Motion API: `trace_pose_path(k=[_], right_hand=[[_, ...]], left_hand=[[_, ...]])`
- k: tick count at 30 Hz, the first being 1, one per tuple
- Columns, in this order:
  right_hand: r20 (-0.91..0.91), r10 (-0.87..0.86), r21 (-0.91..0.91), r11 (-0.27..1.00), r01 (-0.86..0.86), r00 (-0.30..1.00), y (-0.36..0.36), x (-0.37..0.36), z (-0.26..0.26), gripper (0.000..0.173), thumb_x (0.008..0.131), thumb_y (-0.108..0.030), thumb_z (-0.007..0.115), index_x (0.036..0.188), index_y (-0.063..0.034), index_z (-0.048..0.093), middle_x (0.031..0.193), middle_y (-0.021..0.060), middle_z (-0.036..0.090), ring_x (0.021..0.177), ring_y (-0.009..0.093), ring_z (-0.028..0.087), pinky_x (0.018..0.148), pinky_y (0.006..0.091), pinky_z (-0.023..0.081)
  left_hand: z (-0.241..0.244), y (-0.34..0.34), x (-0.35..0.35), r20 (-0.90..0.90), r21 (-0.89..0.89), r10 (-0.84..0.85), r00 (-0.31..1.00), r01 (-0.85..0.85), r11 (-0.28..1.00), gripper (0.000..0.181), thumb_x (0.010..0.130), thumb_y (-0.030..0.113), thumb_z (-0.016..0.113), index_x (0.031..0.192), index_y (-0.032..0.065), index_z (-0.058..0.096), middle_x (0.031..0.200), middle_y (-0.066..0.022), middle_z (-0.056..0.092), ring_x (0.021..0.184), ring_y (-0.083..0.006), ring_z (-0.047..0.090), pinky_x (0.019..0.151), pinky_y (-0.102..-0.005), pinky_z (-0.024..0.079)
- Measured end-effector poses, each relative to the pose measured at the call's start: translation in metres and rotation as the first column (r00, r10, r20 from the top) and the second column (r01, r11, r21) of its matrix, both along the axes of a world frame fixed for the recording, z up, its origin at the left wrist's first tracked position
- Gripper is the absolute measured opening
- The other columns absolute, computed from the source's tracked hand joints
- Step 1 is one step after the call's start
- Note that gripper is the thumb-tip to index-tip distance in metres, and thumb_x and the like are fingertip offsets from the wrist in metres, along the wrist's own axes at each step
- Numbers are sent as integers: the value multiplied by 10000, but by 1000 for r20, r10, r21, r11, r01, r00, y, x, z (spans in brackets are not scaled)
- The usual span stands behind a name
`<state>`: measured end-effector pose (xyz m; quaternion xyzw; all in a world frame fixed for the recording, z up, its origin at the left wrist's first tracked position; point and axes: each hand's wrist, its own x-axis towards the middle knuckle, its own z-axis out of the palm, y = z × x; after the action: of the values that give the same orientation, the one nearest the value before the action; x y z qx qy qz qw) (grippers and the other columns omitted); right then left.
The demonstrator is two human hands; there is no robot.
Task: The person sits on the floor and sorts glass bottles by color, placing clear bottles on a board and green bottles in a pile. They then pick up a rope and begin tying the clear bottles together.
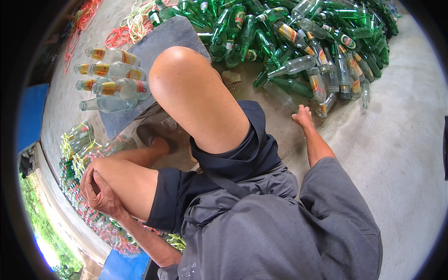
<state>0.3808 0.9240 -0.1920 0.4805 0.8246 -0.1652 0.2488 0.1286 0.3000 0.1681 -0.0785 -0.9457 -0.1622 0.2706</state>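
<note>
My right hand [303, 116] reaches down to the near edge of a big heap of glass bottles. Its fingers are at the end of a clear glass bottle [280, 94] lying on the floor; whether they grip it cannot be told. Beside it lie a green glass bottle [292, 86] and a clear bottle with an orange label [317, 89]. My left hand [101, 196] rests on my left knee, fingers bent, with no bottle in it. Several clear bottles, most with orange and yellow labels [119, 89], lie side by side on a grey board [159, 35] beyond my knees.
The heap of green bottles [245, 35] spreads across the top. Red plastic twine [117, 37] and pale yellow twine [141, 21] lie on the concrete floor [406, 105]. Bottles bundled with twine [78, 140] stand at the left, near a blue panel [33, 115].
</note>
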Motion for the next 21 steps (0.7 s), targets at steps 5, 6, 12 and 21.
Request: trace_pose_path(k=[5,6,12,21], right_hand=[[29,5,31,1000,-5,1000,-8,-4,-8,593,854,-217,743,1383,-46,538,1405,268,519,1334,458,528,1122,503,472],[35,11,43,999,-12,999,-9,-3,-13,590,854,-226,750,1375,-43,541,1405,265,518,1330,455,531,1119,504,474],[12,15,90,996,-16,1000,-20,-3,-27,534,876,-253,766,1320,-36,561,1393,291,543,1300,500,548,1085,529,492],[31,138,2,990,-139,990,-35,12,-39,448,910,-254,700,1263,-15,562,1322,277,603,1228,467,621,1042,532,527]], left_hand=[[-1,-2,1,-24,-43,6,1000,-7,999,181,964,90,732,1131,44,785,1146,-88,767,1076,-240,700,1000,-382,536],[-1,0,1,-21,-30,4,1000,-5,1000,181,964,90,732,1131,44,786,1146,-88,767,1075,-240,701,999,-383,536],[0,-2,2,-13,-55,20,1000,-21,998,185,958,80,732,1131,39,787,1145,-94,767,1063,-245,705,995,-387,537],[1,4,0,-16,-46,-24,1000,23,999,188,956,67,725,1132,34,783,1145,-95,765,1072,-251,699,994,-390,536]])
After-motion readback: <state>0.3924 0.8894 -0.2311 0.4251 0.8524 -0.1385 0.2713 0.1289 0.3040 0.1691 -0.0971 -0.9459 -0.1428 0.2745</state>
